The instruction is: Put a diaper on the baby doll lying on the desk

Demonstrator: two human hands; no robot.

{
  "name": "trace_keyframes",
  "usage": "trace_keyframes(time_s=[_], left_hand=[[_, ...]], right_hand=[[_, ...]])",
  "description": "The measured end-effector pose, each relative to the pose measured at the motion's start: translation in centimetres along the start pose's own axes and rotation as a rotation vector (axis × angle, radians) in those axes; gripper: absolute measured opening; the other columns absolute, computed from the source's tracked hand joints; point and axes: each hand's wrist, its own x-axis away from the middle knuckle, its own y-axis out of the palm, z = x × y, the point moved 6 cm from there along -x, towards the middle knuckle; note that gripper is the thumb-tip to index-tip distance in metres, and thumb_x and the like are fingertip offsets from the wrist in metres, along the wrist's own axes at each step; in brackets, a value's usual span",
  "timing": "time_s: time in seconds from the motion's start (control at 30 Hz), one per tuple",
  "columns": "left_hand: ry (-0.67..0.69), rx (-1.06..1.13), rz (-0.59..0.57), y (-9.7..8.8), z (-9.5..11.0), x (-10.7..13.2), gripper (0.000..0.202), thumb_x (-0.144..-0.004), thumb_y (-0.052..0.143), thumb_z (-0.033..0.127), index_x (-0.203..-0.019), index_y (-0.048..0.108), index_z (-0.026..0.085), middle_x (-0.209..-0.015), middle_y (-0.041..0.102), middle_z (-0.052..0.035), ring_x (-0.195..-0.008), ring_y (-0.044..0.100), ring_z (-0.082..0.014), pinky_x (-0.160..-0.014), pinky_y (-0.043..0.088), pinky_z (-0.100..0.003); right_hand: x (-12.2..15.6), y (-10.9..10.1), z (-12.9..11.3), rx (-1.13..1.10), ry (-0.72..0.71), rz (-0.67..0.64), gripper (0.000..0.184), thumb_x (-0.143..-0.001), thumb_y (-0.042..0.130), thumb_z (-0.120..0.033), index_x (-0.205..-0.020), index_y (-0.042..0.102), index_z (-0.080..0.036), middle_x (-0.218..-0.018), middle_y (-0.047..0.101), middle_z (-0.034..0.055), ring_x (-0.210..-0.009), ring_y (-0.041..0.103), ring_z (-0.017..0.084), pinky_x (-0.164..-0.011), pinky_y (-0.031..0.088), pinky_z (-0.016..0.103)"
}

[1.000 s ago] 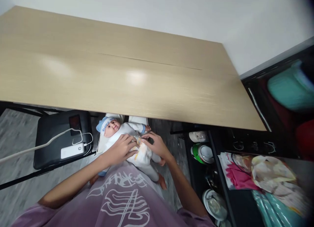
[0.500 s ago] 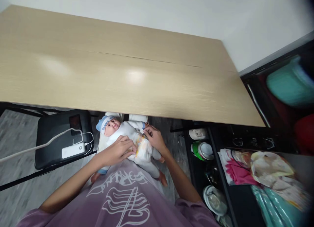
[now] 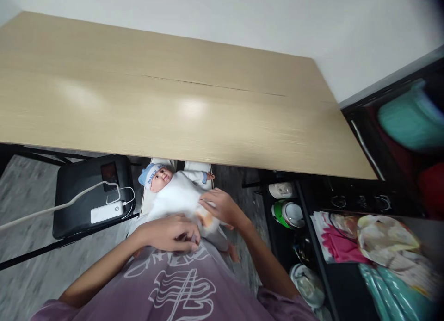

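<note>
A baby doll in white clothes and a blue-and-white knitted cap lies on its back across my lap, head to the left. Around its hips is a white diaper with a yellow-orange print. My right hand pinches the diaper's far upper edge between thumb and fingers. On the near side, my left hand has its fingers curled beside the diaper; what they hold, if anything, is hidden. The doll's far arm reaches out past my right hand, and its feet point right.
A wooden tabletop spans ahead, its near edge just beyond the doll. At left, a white power bank with cables rests on a black seat. To the right stands a dark shelf with jars, pink cloth and teal plastic packs.
My left hand has moved down and slightly right, off the front of the diaper to its near side. My right hand has shifted a little down and right, away from the doll's far hand.
</note>
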Motion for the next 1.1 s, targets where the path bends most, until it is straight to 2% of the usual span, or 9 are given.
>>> trace_keyframes(time_s=[0.1, 0.2, 0.27, 0.37, 0.5, 0.6, 0.77, 0.97, 1.1], left_hand=[[-0.019, 0.038, 0.014, -0.9, 0.4, -0.1, 0.031, -0.117, 0.065, 0.053, -0.124, 0.078, 0.025, -0.090, 0.075, -0.0002, -0.081, 0.068, -0.0174, -0.087, 0.052, -0.031], [-0.023, -0.095, 0.134, -2.6, -0.4, -2.5, 0.033, -0.120, 0.058, 0.051, -0.123, 0.075, 0.023, -0.109, 0.080, -0.0061, -0.100, 0.072, -0.0228, -0.092, 0.054, -0.034], [-0.080, -0.334, 0.186, -3.3, -1.8, -6.0, 0.031, -0.118, 0.062, 0.047, -0.127, 0.074, 0.021, -0.124, 0.080, -0.0117, -0.119, 0.071, -0.0294, -0.111, 0.052, -0.044], [-0.264, -0.609, 0.068, -2.8, -5.1, -12.5, 0.038, -0.102, 0.084, 0.039, -0.130, 0.077, 0.014, -0.135, 0.079, -0.0206, -0.140, 0.066, -0.0397, -0.123, 0.048, -0.054], [-0.361, -0.622, -0.069, -1.0, -7.8, -17.6, 0.030, -0.078, 0.103, 0.032, -0.087, 0.081, 0.014, -0.091, 0.084, -0.0128, -0.106, 0.079, -0.0350, -0.111, 0.056, -0.049], [-0.383, -0.626, -0.064, -0.3, -8.1, -17.5, 0.027, -0.082, 0.100, 0.033, -0.087, 0.081, 0.015, -0.090, 0.084, -0.0122, -0.105, 0.080, -0.0345, -0.109, 0.057, -0.048], [-0.378, -0.642, 0.039, -1.0, -6.7, -15.0, 0.036, -0.105, 0.079, 0.039, -0.129, 0.074, 0.013, -0.129, 0.082, -0.0220, -0.134, 0.073, -0.0412, -0.116, 0.054, -0.054], [-0.308, -0.608, 0.127, -2.0, -4.4, -12.8, 0.038, -0.110, 0.074, 0.041, -0.136, 0.067, 0.014, -0.137, 0.077, -0.0205, -0.133, 0.070, -0.0413, -0.116, 0.053, -0.057], [-0.248, -0.570, 0.153, -2.6, -3.1, -11.3, 0.040, -0.111, 0.075, 0.044, -0.138, 0.068, 0.015, -0.134, 0.077, -0.0169, -0.130, 0.069, -0.0379, -0.112, 0.052, -0.053]], right_hand=[[4.5, -2.4, 2.7, -0.088, 0.321, -0.089, 0.044, -0.122, 0.048, -0.051, -0.115, 0.083, -0.026, -0.089, 0.083, 0.0036, -0.081, 0.075, 0.023, -0.079, 0.051, 0.032], [7.9, -2.2, 3.8, -0.020, 0.543, -0.211, 0.046, -0.122, 0.043, -0.049, -0.115, 0.082, -0.026, -0.074, 0.077, 0.0015, -0.075, 0.075, 0.024, -0.072, 0.043, 0.031], [8.3, -1.1, 3.3, 0.104, 0.589, -0.233, 0.036, -0.119, 0.051, -0.047, -0.110, 0.079, -0.026, -0.084, 0.080, 0.0035, -0.080, 0.075, 0.025, -0.071, 0.037, 0.031], [7.3, 1.1, 2.3, 0.214, 0.572, -0.165, 0.025, -0.115, 0.062, -0.044, -0.104, 0.073, -0.025, -0.094, 0.081, 0.0051, -0.089, 0.075, 0.026, -0.074, 0.038, 0.032], [7.1, 2.5, 2.1, 0.253, 0.467, -0.009, 0.017, -0.109, 0.070, -0.039, -0.102, 0.071, -0.025, -0.107, 0.078, 0.0081, -0.107, 0.071, 0.030, -0.092, 0.049, 0.037], [8.5, 2.7, 3.0, 0.181, 0.487, 0.044, 0.016, -0.108, 0.070, -0.040, -0.107, 0.073, -0.025, -0.113, 0.079, 0.0087, -0.113, 0.072, 0.031, -0.098, 0.053, 0.040], [11.3, 3.7, 5.0, -0.037, 0.685, 0.058, 0.021, -0.106, 0.068, -0.044, -0.111, 0.081, -0.029, -0.109, 0.086, 0.0054, -0.101, 0.080, 0.027, -0.089, 0.057, 0.037], [11.5, 5.9, 6.5, -0.141, 0.622, 0.070, 0.042, -0.104, 0.065, -0.050, -0.133, 0.086, -0.029, -0.141, 0.084, 0.0138, -0.136, 0.077, 0.039, -0.120, 0.059, 0.059], [12.0, 6.0, 7.9, -0.151, 0.633, -0.036, 0.029, -0.106, 0.072, -0.049, -0.129, 0.088, -0.041, -0.130, 0.088, 0.0102, -0.124, 0.085, 0.040, -0.103, 0.072, 0.057]])
